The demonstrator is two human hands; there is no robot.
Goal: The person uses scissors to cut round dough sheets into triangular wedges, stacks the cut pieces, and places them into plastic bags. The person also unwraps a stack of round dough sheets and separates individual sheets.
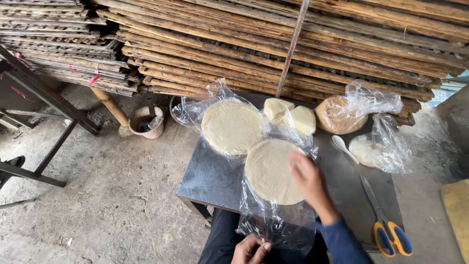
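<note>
Wafer stack [268,168] under right hand [308,178]

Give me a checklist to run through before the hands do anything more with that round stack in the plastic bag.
1. Right hand flat on the near stack of round sheets: ok.
2. Left hand at the clear bag near edge, by the lap: ok; actual grip cannot tell.
3. Stack fully supported on the metal table: ok; the bag overhangs the front edge.
4. Scissors clear of both hands: ok.
5. White spoon clear of the stack: ok.
6. Second stack apart from the near stack: not ok, edges meet.
</note>
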